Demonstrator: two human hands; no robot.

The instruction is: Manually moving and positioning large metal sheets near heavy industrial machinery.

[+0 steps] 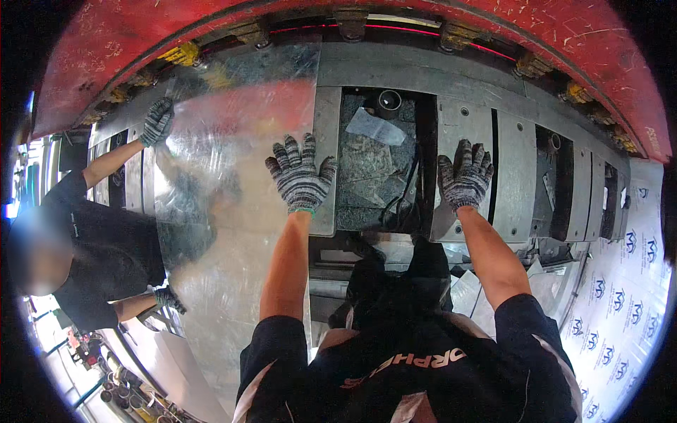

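My left hand, in a grey-and-white striped knit glove, lies with fingers spread at the right edge of a large shiny metal sheet. It rests partly on the sheet and partly over the steel bed beside it. My right hand, gloved alike, presses flat with fingers apart on a grey steel bed plate. Neither hand grips anything. Between them is a recess holding a short round tube, a pale scrap piece and other offcuts.
At the left a co-worker in a dark shirt touches the sheet's left side with gloved hands. A red machine beam with yellow clamps arches across the far side. Printed white sheeting covers the right. Pipes lie at lower left.
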